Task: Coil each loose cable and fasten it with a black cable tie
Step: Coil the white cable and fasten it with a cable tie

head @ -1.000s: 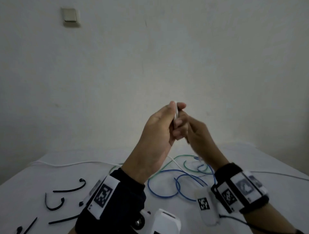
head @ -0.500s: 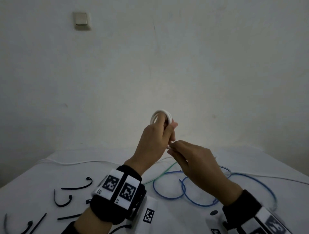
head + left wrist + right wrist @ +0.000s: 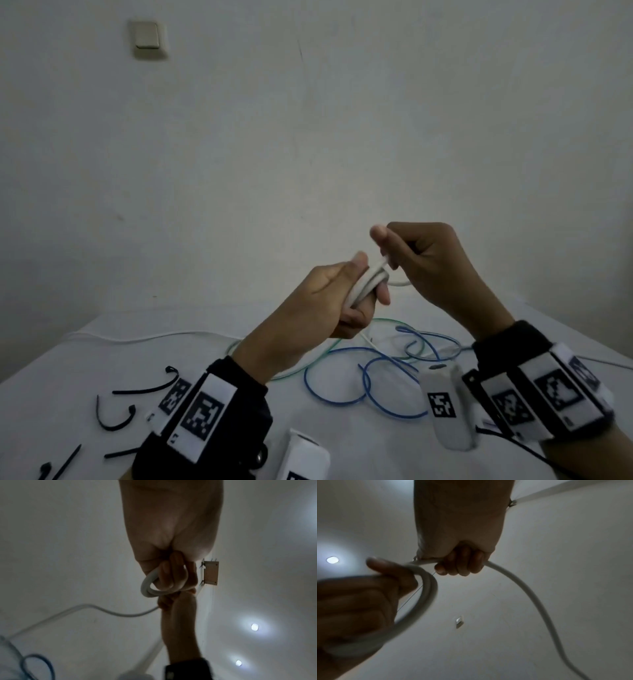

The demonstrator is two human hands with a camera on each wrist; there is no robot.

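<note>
No containers in view; white cable (image 3: 364,286) is wound in a small coil round the left hand's (image 3: 322,301) curled fingers, thumb pressed on top of the turns; right hand (image 3: 431,263) sits just above and right of it, fingers curled tight on the cable's running strand, thumb tip up; both hands raised off the table (image 3: 68,370), knuckles nearly touching. Head view only: blue cable (image 3: 342,399) and green cable (image 3: 383,322) lie loose on the table below the fingers; black ties (image 3: 144,389) scattered near the left wrist; light switch (image 3: 148,36) on the wall. Left wrist view only: coil loop (image 3: 149,586) hangs off the fingers, free strand trails away from the right hand toward the table; ceiling lights (image 3: 254,626) visible. Right wrist view only: strand exits the right fist's (image 3: 462,562) little-finger side and drops away; coil (image 3: 426,595) blurred.
</note>
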